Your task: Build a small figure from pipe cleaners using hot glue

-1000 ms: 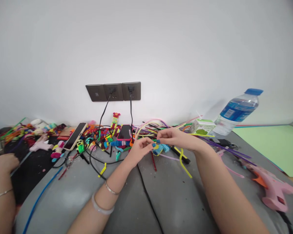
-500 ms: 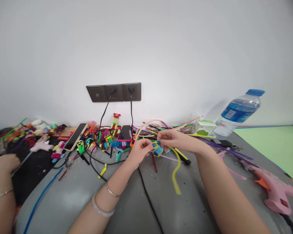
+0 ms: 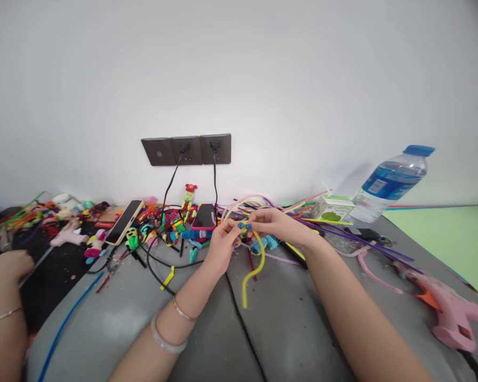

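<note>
Both hands meet over the middle of the grey table, fingertips pinched together. My left hand (image 3: 223, 240) and my right hand (image 3: 276, 225) hold a fuzzy yellow pipe cleaner (image 3: 245, 292) between them. Its free end hangs below the fingers in an S-shaped curl. The part between the fingertips is small and partly hidden. Just behind and beneath my right hand lies a light blue fuzzy piece (image 3: 270, 243). A dark red pipe cleaner (image 3: 250, 260) rests on the table below the fingers.
Pipe-cleaner figures (image 3: 132, 239) and two phones (image 3: 125, 223) lie left of centre. Black cables (image 3: 241, 315) cross the table. At right are a pink glue gun (image 3: 454, 313), a tilted-looking water bottle (image 3: 394, 183) and a carton (image 3: 332, 208). Another person's hand (image 3: 10, 268) is at far left.
The pipe cleaner's hanging end has swung left and now curls below the fingers. My right hand has shifted slightly left, and more of the light blue piece shows.
</note>
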The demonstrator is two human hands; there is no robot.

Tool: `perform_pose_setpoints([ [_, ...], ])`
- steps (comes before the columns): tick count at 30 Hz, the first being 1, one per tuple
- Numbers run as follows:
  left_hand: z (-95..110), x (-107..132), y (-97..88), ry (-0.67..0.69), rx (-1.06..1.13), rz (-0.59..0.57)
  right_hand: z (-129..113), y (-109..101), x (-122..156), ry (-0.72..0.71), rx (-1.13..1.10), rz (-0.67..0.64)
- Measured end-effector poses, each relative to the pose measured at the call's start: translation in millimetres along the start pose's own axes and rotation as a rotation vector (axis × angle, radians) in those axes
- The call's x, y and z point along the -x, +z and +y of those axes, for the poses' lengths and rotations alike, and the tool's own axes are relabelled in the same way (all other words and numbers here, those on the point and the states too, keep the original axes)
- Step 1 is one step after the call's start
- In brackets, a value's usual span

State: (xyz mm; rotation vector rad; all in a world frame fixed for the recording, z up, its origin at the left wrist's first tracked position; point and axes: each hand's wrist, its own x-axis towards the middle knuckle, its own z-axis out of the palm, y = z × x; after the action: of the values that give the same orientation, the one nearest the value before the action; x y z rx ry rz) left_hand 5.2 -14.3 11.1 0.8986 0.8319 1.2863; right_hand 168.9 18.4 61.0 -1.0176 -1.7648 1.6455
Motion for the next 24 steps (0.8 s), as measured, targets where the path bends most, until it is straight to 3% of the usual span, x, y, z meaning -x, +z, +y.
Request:
perform_pose_setpoints([
  [10,-6.5,-2.5,-4.2,-0.051,-0.16,-0.066,3.4,-14.1,5.3,-0.047,0.106,0.064],
  [14,-8.2,-3.4,-4.6,-0.038,-0.174,-0.033,1.2,-15.1,8.3,-0.055,0.166,0.06],
  [19,-4.9,-1.5,-1.5,-0.016,-0.086,0.025,-0.2,-10.2,9.6,0.011,0.119,-0.05],
  [24,-1.1,1.1,1.2,0.013,-0.037,0.086,5.3,-2.2,1.8,0.067,0.045,-0.008],
])
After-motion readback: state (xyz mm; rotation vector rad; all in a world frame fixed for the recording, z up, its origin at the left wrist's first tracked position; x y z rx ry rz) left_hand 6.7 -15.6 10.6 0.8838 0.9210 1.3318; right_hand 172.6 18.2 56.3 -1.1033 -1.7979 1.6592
